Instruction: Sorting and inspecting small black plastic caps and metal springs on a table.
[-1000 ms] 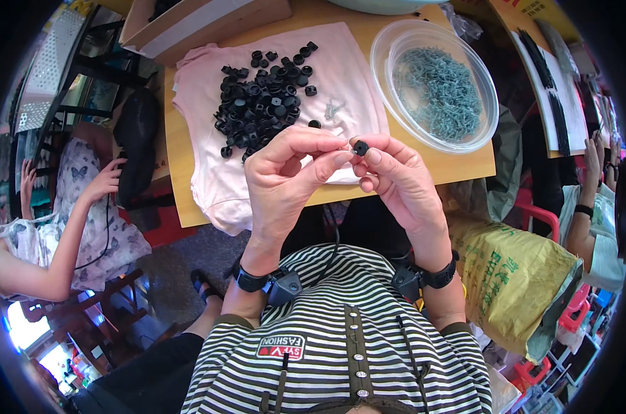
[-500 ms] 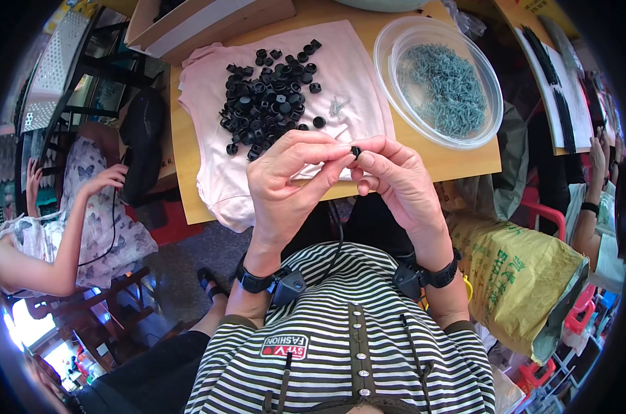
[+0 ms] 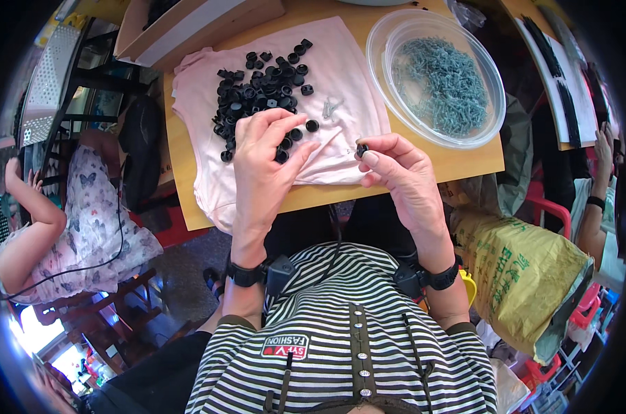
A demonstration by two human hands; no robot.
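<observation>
My right hand pinches a small round black plastic cap between thumb and forefinger, over the front edge of a pink cloth. A thin silvery point, seemingly a screw, sticks out of the cap's left side. My left hand is apart from it, fingers spread with nothing between them, by the near right side of a heap of similar black caps. A single cap lies just beyond its fingertips. On the cloth, right of the heap, rest several loose screws.
A clear round plastic tub of grey screws stands on the wooden table at right. A cardboard box is at the far left. A yellow sack stands right of me. Other people sit on both sides.
My hands, together on the cap before, have parted. The left has let go, opened and moved left toward the heap; the right keeps hold of the cap. The person at left has drawn an arm back.
</observation>
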